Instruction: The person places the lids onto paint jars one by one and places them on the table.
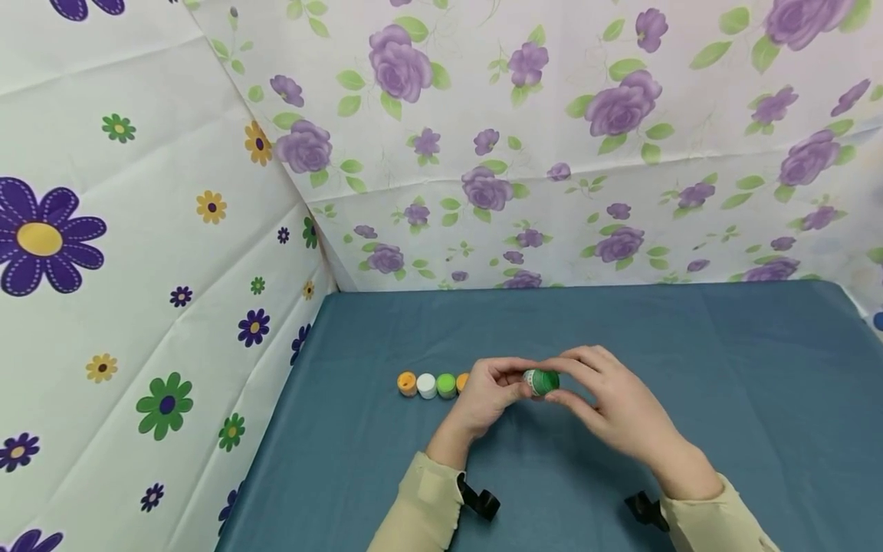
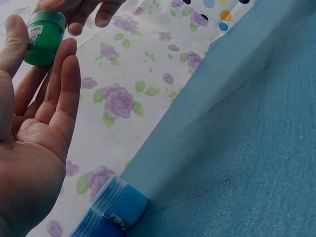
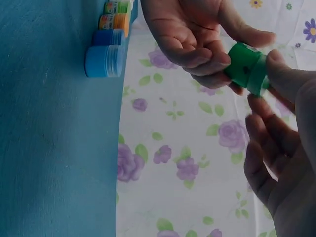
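A small green paint jar point(image 1: 541, 382) is held up off the table between both hands. My left hand point(image 1: 483, 395) pinches its body between thumb and fingers. On the lid end, my right hand point(image 1: 621, 399) grips with thumb and fingertips. In the left wrist view, a pale label shows on the green jar point(image 2: 43, 44), which stands nearly upright there. The lid on the green jar point(image 3: 244, 69) appears to be on in the right wrist view. Fingers cover parts of the jar in every view.
Left of the hands stands a row of small jars: orange point(image 1: 407, 384), white point(image 1: 427, 386), light green point(image 1: 447, 386), and blue ones including a light blue jar point(image 3: 101, 61). My left hand hides part of it. A blue cloth point(image 1: 331, 460) covers the table; flowered sheets point(image 1: 483, 115) hang behind.
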A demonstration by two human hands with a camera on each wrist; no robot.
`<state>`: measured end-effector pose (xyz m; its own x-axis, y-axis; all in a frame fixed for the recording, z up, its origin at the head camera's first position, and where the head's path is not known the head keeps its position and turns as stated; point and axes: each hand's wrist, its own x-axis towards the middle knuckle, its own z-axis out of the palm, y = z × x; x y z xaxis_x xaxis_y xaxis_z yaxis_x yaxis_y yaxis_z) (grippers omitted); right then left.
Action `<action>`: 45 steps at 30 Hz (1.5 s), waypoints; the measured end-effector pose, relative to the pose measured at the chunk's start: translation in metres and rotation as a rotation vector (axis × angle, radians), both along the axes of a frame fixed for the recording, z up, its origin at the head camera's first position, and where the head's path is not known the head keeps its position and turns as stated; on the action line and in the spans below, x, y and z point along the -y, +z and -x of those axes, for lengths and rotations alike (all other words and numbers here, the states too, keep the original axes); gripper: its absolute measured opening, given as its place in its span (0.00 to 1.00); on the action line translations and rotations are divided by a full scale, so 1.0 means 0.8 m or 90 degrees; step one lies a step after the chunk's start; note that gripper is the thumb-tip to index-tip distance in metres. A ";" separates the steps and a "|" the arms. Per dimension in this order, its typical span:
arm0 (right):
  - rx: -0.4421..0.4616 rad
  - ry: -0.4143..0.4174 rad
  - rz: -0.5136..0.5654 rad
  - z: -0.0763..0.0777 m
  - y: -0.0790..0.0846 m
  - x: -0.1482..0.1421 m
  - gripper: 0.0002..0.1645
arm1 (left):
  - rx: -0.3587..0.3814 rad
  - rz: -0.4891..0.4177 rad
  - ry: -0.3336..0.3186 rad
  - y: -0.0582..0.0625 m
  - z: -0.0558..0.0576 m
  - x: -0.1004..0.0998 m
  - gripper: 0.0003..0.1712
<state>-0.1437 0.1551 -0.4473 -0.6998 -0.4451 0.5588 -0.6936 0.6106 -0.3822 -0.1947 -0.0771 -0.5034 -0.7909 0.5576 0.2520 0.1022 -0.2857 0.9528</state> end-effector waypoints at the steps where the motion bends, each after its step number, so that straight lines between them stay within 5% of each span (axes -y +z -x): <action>1: 0.002 -0.018 -0.005 0.000 -0.001 0.002 0.25 | 0.001 0.000 0.000 0.000 -0.001 0.000 0.50; 6: 0.030 -0.128 -0.040 -0.005 -0.005 0.012 0.12 | 0.002 -0.014 -0.018 -0.001 -0.004 -0.004 0.47; 15: 0.162 -0.237 -0.064 -0.009 0.005 0.022 0.32 | 0.018 0.005 -0.015 -0.001 -0.007 -0.010 0.31; 20: 0.167 -0.151 -0.032 -0.009 0.009 0.006 0.19 | 0.010 0.014 -0.011 -0.001 -0.005 -0.009 0.39; 24: 0.097 -0.027 -0.044 -0.005 0.009 -0.007 0.31 | -0.004 0.010 -0.002 0.000 -0.003 -0.007 0.47; 27: 0.038 0.005 -0.061 -0.003 0.007 -0.010 0.31 | -0.003 0.002 -0.008 0.000 -0.003 -0.006 0.49; 32: -0.002 -0.029 -0.096 -0.001 0.001 -0.002 0.22 | 0.004 -0.005 -0.007 0.000 -0.006 -0.008 0.47; 45: 0.034 -0.104 -0.134 -0.007 -0.003 0.013 0.21 | -0.003 0.032 0.034 0.007 -0.008 -0.010 0.31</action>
<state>-0.1381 0.1450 -0.4496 -0.7974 -0.4264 0.4270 -0.5622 0.7822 -0.2687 -0.1885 -0.0694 -0.4981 -0.8186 0.5269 0.2288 0.1211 -0.2312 0.9654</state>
